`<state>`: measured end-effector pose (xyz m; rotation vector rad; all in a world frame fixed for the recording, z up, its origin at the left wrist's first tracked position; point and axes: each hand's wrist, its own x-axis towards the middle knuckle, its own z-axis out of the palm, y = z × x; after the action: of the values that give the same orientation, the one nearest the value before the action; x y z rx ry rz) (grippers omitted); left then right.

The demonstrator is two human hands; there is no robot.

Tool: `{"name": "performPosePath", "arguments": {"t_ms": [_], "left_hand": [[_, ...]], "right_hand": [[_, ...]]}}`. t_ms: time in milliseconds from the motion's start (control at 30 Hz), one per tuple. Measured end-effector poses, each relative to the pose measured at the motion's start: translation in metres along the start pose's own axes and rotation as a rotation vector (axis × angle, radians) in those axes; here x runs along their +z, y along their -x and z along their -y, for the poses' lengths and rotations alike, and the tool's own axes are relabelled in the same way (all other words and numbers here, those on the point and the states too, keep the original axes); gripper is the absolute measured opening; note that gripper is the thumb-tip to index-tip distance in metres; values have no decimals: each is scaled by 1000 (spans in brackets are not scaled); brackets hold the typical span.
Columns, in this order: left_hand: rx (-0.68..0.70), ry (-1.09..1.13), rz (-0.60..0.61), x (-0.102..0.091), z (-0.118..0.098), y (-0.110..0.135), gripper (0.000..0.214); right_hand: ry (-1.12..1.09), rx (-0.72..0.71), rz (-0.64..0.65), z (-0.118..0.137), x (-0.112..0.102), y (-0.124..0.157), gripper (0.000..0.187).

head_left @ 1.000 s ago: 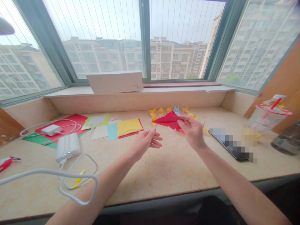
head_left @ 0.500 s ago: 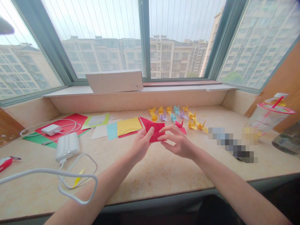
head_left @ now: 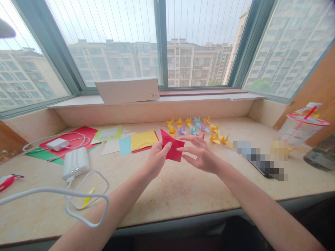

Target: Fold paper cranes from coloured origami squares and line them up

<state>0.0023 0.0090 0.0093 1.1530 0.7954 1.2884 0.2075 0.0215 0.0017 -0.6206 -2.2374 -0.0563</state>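
Note:
My left hand [head_left: 156,158] pinches a folded red paper [head_left: 172,148] at its left edge and holds it above the marble counter [head_left: 170,188]. My right hand [head_left: 200,153] hovers just right of the paper with fingers spread, its fingertips at the paper's right edge. Behind the hands stands a cluster of small folded paper cranes [head_left: 195,128] in yellow, blue and purple. A stack of flat coloured sheets [head_left: 140,141] lies to the left of the red paper.
A white power bank [head_left: 75,163] with a looping cable [head_left: 78,202], a charger [head_left: 58,143] on red and green sheets, a white box [head_left: 128,90] on the sill, a phone [head_left: 261,164] and a plastic cup with a straw [head_left: 300,129] at the right.
The red paper passed from my right hand to my left hand. My right hand let go and opened, and both hands moved left, uncovering the cranes behind.

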Motion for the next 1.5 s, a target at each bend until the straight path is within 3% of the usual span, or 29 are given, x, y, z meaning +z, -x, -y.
{"name": "performPosePath", "arguments": {"t_ms": [333, 600, 800, 1033, 1267, 1500], "left_hand": [[1, -10, 47, 4, -3, 2, 31], [11, 4, 27, 2, 2, 0, 36], [31, -38, -63, -2, 2, -1, 65], [-3, 35, -202, -2, 0, -4, 65], [-26, 43, -79, 2, -6, 0, 70], [-31, 13, -29, 3, -7, 1, 73]], "right_hand": [[-56, 1, 45, 0, 1, 1, 26], [-219, 62, -14, -1, 2, 3, 17], [-284, 50, -3, 3, 5, 2, 39], [-210, 24, -41, -1, 9, 3, 27], [-60, 14, -101, -2, 6, 4, 33], [78, -65, 62, 2, 2, 2, 35]]}}
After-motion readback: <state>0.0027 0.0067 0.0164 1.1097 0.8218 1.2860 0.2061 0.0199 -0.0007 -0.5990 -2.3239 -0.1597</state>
